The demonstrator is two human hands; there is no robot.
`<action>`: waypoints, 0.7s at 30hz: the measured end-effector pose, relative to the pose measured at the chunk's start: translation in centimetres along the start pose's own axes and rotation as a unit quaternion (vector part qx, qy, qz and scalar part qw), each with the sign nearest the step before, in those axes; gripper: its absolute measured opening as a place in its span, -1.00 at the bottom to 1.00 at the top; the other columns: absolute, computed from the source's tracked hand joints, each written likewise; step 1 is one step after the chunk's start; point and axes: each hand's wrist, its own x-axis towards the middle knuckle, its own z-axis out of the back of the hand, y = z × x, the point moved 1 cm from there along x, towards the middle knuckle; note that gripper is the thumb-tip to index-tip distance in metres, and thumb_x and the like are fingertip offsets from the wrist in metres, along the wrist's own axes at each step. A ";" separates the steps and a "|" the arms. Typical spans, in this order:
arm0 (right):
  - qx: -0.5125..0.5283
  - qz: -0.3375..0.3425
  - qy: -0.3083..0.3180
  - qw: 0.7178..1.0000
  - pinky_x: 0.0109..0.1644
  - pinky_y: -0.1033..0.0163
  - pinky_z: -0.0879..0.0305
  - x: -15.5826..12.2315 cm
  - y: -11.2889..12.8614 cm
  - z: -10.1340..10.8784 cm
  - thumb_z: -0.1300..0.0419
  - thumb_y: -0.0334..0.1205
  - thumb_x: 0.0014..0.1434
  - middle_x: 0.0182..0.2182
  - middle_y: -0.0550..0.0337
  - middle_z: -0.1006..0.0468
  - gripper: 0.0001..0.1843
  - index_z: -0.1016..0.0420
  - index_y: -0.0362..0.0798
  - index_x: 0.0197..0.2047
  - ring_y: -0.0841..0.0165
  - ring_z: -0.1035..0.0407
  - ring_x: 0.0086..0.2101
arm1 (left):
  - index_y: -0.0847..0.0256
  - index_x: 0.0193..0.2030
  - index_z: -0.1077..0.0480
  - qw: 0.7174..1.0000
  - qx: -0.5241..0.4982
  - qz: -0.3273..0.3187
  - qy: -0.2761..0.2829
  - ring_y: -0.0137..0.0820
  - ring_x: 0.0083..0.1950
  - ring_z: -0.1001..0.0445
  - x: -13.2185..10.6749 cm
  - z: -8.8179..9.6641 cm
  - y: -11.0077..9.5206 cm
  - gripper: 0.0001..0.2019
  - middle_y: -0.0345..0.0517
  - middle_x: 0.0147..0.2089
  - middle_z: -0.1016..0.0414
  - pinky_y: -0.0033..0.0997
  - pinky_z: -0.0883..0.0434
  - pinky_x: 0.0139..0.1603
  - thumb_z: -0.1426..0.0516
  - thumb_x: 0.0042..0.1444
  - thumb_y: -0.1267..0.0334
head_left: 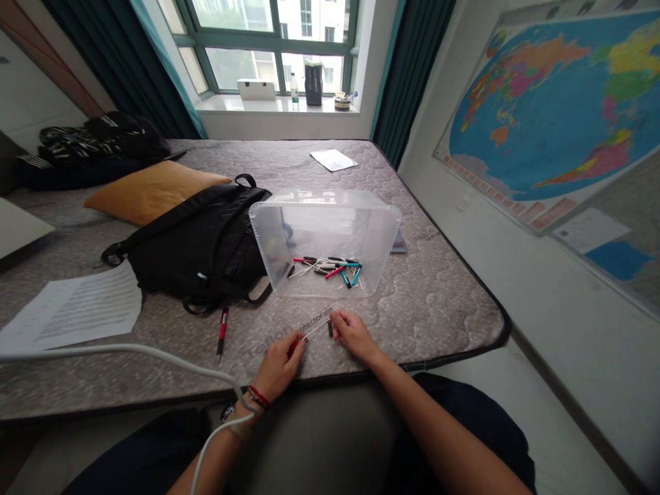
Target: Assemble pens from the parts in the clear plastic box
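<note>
Low over the mattress's near edge, my left hand (pixel 281 359) is closed around a red pen barrel (pixel 293 346). A thin pale pen refill (pixel 316 328) sticks out of the barrel toward my right hand. The fingers of my right hand (pixel 353 335) are pinched together at the refill's far end, and a short black pen grip (pixel 331 328) hangs at their tips. Beyond both hands lies a transparent plastic box (pixel 381 240) on its side, its opening facing me. Inside it are several loose pen parts (pixel 335 267) in black, red, teal and white.
A red and black pen (pixel 222 333) lies left of my hands. Further left are a black backpack (pixel 206 240), printed paper (pixel 77 313) and an orange pillow (pixel 159 189). A white cable (pixel 155 352) crosses my left forearm. The mattress edge (pixel 454 356) runs close in front.
</note>
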 end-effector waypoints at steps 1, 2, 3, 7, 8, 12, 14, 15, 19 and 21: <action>0.040 -0.015 0.028 0.999 -0.40 0.32 -0.24 0.0 0.0 -0.3 -0.11 0.14 0.23 -0.60 0.28 -0.41 -0.58 -0.45 -0.05 -0.39 0.41 -0.32 -0.54 | 0.14 -0.17 -0.44 1.000 -0.002 -0.005 0.009 -0.39 -0.43 -0.39 0.0 0.0 -0.1 -0.69 -0.22 -0.46 -0.43 -0.45 -0.24 -0.35 0.06 0.31 0.07; 0.070 -0.028 0.047 0.996 -0.45 0.34 -0.21 -0.1 0.0 -0.5 -0.16 0.15 0.19 -0.62 0.30 -0.41 -0.59 -0.43 -0.06 -0.39 0.43 -0.29 -0.58 | 0.14 -0.15 -0.45 1.000 -0.006 -0.011 0.018 -0.38 -0.41 -0.40 -0.1 -0.1 -0.3 -0.68 -0.21 -0.44 -0.45 -0.44 -0.25 -0.33 0.06 0.31 0.06; 0.092 -0.038 0.058 0.993 -0.49 0.35 -0.19 -0.1 0.1 -0.6 -0.21 0.14 0.15 -0.62 0.31 -0.41 -0.60 -0.42 -0.06 -0.38 0.45 -0.27 -0.60 | 0.14 -0.14 -0.45 1.000 -0.010 -0.016 0.024 -0.38 -0.39 -0.42 -0.1 -0.1 -0.4 -0.68 -0.19 -0.41 -0.48 -0.44 -0.26 -0.31 0.06 0.31 0.06; 0.134 -0.055 0.045 0.988 -0.59 0.37 -0.14 0.1 0.3 0.0 -0.26 0.13 0.07 -0.57 0.26 -0.50 -0.61 -0.42 -0.07 -0.37 0.46 -0.29 -0.63 | 0.13 -0.15 -0.47 1.000 -0.025 -0.007 0.015 -0.36 -0.39 -0.44 -0.1 -0.3 -0.6 -0.67 -0.18 -0.41 -0.49 -0.44 -0.27 -0.31 0.05 0.30 0.04; 0.144 -0.052 0.020 0.988 -0.59 0.38 -0.16 0.3 0.3 0.5 -0.26 0.12 0.07 -0.55 0.24 -0.52 -0.61 -0.42 -0.07 -0.36 0.45 -0.32 -0.62 | 0.13 -0.15 -0.47 0.999 -0.031 0.004 0.006 -0.36 -0.41 -0.43 -0.1 -0.3 -0.5 -0.66 -0.19 -0.44 -0.48 -0.44 -0.26 -0.34 0.05 0.29 0.03; 0.167 -0.051 -0.106 0.979 -0.54 0.37 -0.25 1.1 0.1 2.0 -0.28 0.09 0.05 -0.49 0.20 -0.54 -0.63 -0.43 -0.08 -0.33 0.41 -0.40 -0.54 | 0.16 -0.16 -0.47 0.993 -0.093 0.051 -0.044 -0.37 -0.44 -0.39 0.2 -0.3 0.5 -0.64 -0.24 -0.52 -0.41 -0.45 -0.26 -0.38 0.02 0.26 -0.03; 0.140 -0.056 -0.085 0.985 -0.52 0.36 -0.26 1.1 -0.2 2.1 -0.30 0.06 0.03 -0.51 0.20 -0.54 -0.65 -0.47 -0.08 -0.34 0.40 -0.39 -0.55 | 0.19 -0.16 -0.44 0.984 -0.147 0.076 -0.067 -0.40 -0.46 -0.37 0.5 -0.3 1.1 -0.63 -0.25 -0.52 -0.37 -0.47 -0.27 -0.41 0.00 0.24 -0.06; 0.114 -0.053 -0.038 0.991 -0.52 0.36 -0.25 0.8 -0.2 1.8 -0.32 0.04 0.02 -0.53 0.21 -0.53 -0.67 -0.49 -0.09 -0.35 0.40 -0.38 -0.55 | 0.20 -0.16 -0.43 0.977 -0.179 0.090 -0.074 -0.44 -0.50 -0.33 0.6 -0.3 1.4 -0.62 -0.27 -0.52 -0.36 -0.49 -0.25 -0.45 -0.01 0.23 -0.08; 0.016 -0.011 0.251 0.968 -0.47 0.34 -0.25 -0.7 0.1 0.5 -0.39 -0.05 -0.04 -0.55 0.23 -0.56 -0.75 -0.59 -0.08 -0.42 0.38 -0.38 -0.53 | 0.23 -0.14 -0.36 0.941 -0.294 0.149 -0.079 -0.57 -0.67 -0.11 1.0 -0.7 2.3 -0.53 -0.35 -0.54 -0.28 -0.56 -0.07 -0.66 -0.06 0.14 -0.18; 0.035 0.001 0.278 0.960 -0.45 0.34 -0.28 -0.9 0.7 0.5 -0.39 -0.05 -0.05 -0.52 0.22 -0.58 -0.74 -0.60 -0.07 -0.39 0.38 -0.40 -0.50 | 0.24 -0.15 -0.36 0.934 -0.308 0.158 -0.081 -0.59 -0.68 -0.08 1.1 -0.8 2.5 -0.51 -0.36 -0.55 -0.27 -0.58 -0.03 -0.68 -0.09 0.10 -0.21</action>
